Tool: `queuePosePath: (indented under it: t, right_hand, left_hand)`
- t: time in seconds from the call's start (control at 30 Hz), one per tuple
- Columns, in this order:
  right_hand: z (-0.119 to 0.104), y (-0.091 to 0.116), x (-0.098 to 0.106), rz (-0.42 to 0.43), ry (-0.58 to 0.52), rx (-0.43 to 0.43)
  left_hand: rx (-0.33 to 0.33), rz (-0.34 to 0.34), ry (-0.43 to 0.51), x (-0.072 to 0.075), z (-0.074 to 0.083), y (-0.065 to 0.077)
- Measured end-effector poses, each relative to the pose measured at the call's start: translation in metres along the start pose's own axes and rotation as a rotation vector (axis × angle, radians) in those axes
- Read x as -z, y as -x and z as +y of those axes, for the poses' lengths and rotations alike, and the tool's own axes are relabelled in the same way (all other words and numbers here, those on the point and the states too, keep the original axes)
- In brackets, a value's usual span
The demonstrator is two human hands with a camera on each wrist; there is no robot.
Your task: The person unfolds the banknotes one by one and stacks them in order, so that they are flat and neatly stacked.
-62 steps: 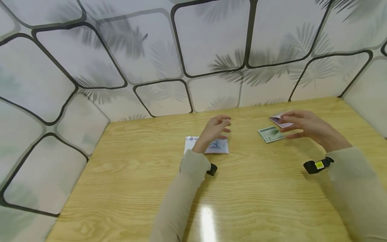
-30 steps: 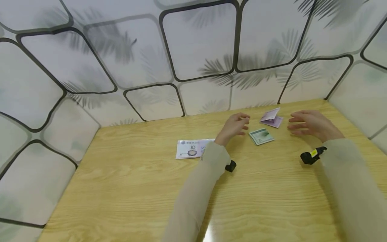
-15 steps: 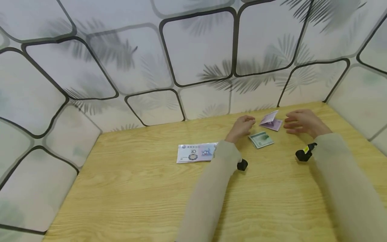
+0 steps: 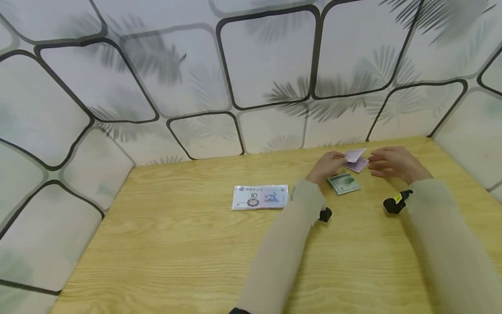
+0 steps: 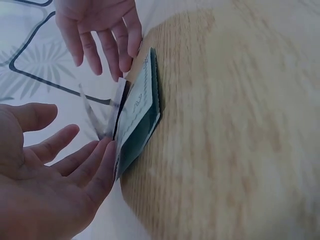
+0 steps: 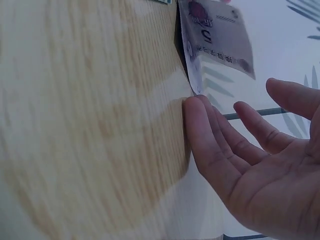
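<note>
A folded purple banknote (image 4: pixel 356 160) lies near the back of the table, its upper flap lifted; a 5 is printed on it in the right wrist view (image 6: pixel 215 37). My left hand (image 4: pixel 325 167) is at its left side with relaxed fingers, the fingertips at the note's edge in the left wrist view. On the other side my right hand (image 4: pixel 397 164) has loosely bent fingers and an apart thumb, fingertips touching or very near the note's edge. Just in front sits a folded green banknote (image 4: pixel 344 183) marked 2, close to the left hand's lower fingers (image 5: pixel 102 170).
Flat on the wooden table (image 4: pixel 176 244) lies a pale blue and purple stack of banknotes (image 4: pixel 260 197) marked 10, left of the left forearm. A patterned wall (image 4: pixel 266 65) stands along the table's back edge. Both wrists wear black cameras (image 4: pixel 394 204).
My left hand has moved right, away from over the 10 notes, to the purple banknote. My right hand has drawn back from over the notes, then closed in on the purple note's right side.
</note>
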State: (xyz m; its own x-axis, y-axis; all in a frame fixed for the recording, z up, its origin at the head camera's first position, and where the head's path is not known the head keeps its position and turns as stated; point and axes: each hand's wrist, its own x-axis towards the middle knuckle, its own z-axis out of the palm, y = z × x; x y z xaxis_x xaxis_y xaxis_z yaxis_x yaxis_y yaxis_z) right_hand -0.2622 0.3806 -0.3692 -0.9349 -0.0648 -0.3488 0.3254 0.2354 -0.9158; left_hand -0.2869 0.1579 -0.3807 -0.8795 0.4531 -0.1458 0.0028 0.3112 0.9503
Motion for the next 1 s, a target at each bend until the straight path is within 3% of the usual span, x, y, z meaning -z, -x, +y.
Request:
queuePosePath:
  t: [0.17, 0.33, 0.67, 1.0]
  right_hand:
    - [-0.002, -0.004, -0.007, 0.002, -0.043, 0.019]
    - [0.001, -0.005, -0.011, -0.015, -0.064, 0.014]
    - [-0.001, -0.002, -0.006, -0.044, -0.211, 0.071]
    - [-0.007, -0.006, -0.019, -0.072, -0.119, 0.141]
  left_hand:
    - [-0.033, -0.004, 0.036, 0.003, -0.002, 0.003]
    - [-0.051, 0.020, -0.016, 0.004, -0.006, 0.008]
    - [-0.077, 0.202, 0.037, 0.000, -0.004, 0.008]
    - [-0.070, 0.311, 0.034, 0.007, -0.011, 0.006]
